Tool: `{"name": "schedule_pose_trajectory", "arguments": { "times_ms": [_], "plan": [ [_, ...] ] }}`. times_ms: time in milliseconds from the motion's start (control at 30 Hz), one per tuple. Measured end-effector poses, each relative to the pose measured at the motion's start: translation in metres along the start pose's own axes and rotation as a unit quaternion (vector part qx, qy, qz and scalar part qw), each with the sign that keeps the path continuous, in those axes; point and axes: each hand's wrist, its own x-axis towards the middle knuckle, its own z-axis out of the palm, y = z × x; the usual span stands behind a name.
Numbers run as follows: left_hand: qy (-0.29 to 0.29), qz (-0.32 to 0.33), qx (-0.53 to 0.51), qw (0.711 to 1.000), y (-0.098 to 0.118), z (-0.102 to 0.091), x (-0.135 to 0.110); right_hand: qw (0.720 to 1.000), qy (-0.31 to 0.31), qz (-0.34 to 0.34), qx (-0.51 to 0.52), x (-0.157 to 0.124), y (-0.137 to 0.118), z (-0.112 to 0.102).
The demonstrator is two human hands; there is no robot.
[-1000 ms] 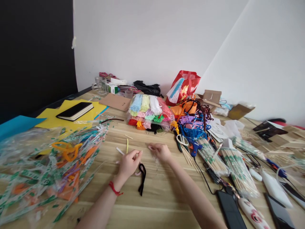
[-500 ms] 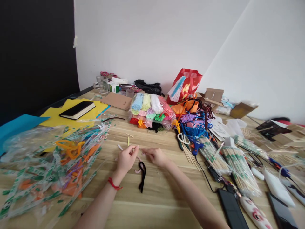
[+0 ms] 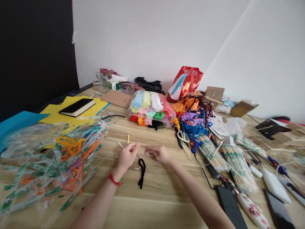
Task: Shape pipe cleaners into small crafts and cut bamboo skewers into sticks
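Observation:
My left hand (image 3: 128, 156) is closed in a pinch, thumb against forefinger. A pale pink pipe cleaner (image 3: 137, 168) trails from beneath its fingers and curls at its lower end. Folded over beside that curl, a black pipe cleaner (image 3: 142, 176) lies on the table. My right hand (image 3: 159, 154), a short gap to the right, is also pinched; a small pale bit shows at its fingers, too blurred to name. Short white (image 3: 120, 144) and yellow pieces (image 3: 128, 139) lie just beyond the left hand.
Plastic wrappers (image 3: 50, 168) spread over the left side, near a black notebook (image 3: 77, 107) on yellow sheets. Bagged pipe cleaners (image 3: 152, 109) sit ahead. To the right are scissors (image 3: 183, 136), a blue glue gun (image 3: 196, 144), bundled sticks (image 3: 238, 168) and a phone (image 3: 231, 206).
My right hand has drawn slightly right, widening the gap between the hands. The left hand keeps its pinch, and the view has shifted a little.

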Motion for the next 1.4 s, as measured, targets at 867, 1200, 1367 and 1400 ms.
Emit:
{"name": "schedule_pose_trajectory", "arguments": {
  "times_ms": [867,1200,1367,1400],
  "plan": [
    [-0.033,0.009,-0.004,0.999,0.006,0.000,-0.001,0.951,0.239,0.165,-0.106,-0.016,0.061,-0.050],
    [-0.041,0.025,-0.002,0.999,0.006,0.002,-0.001,0.988,0.125,0.077,-0.046,-0.037,0.020,0.008],
    [-0.049,0.030,0.004,0.998,0.008,0.001,-0.002,0.965,0.214,0.142,-0.052,-0.043,0.033,-0.018],
    [-0.054,0.032,0.005,0.998,0.008,0.001,-0.002,0.956,0.237,0.161,-0.064,-0.044,0.040,-0.025]
  ]
}}
